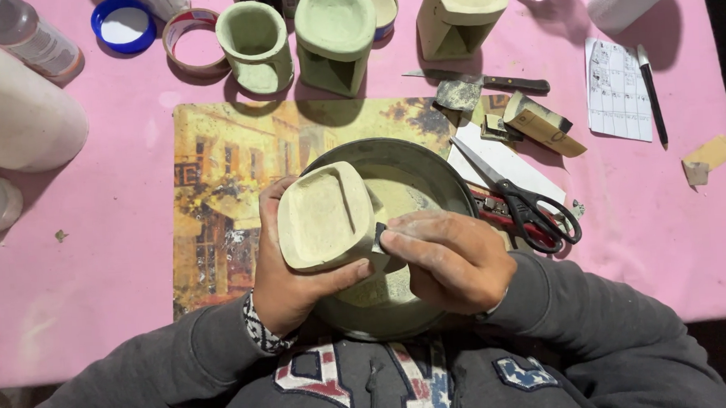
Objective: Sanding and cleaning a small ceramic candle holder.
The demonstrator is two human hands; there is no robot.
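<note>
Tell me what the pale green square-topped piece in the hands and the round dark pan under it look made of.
Pale green square-topped piece, gripped in the left hand: probably unfired clay or plaster, matte, chalky, with dust shed below it. Round dark pan: likely metal, with a thin smooth rim, powder-coated inside.

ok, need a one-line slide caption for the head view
Left hand holds a pale green clay vessel over a round pan; right hand presses a small dark piece against its side.
</note>
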